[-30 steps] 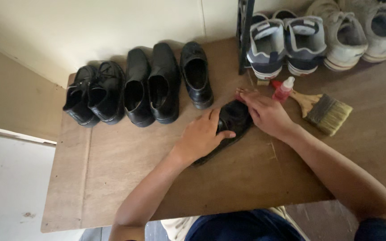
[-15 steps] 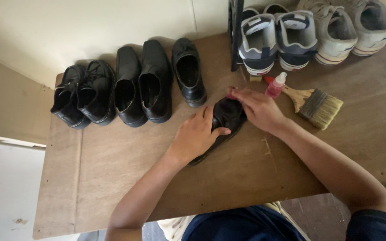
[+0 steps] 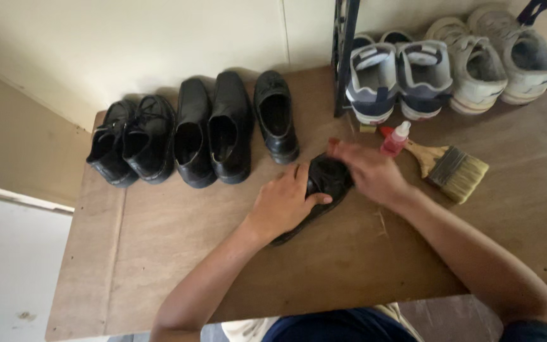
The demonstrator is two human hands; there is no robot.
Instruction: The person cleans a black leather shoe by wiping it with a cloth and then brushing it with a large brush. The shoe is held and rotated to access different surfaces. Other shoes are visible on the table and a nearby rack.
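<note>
At mid-table (image 3: 159, 253) lies a black shoe (image 3: 324, 183) — left hand (image 3: 283, 202) clasped over its side, right hand (image 3: 368, 171) pressed on its toe, fingers blurred; small red-capped bottle (image 3: 395, 138) and paintbrush (image 3: 454, 168) just beside.

The black shoe (image 3: 324, 180) looks like smooth, faintly glossy leather, as do the five black shoes (image 3: 194, 130) behind it, all on a matt, scuffed wooden board table (image 3: 159, 253), beside a wood-handled, pale-bristled brush (image 3: 454, 168) and a clear plastic bottle (image 3: 395, 139).
</note>
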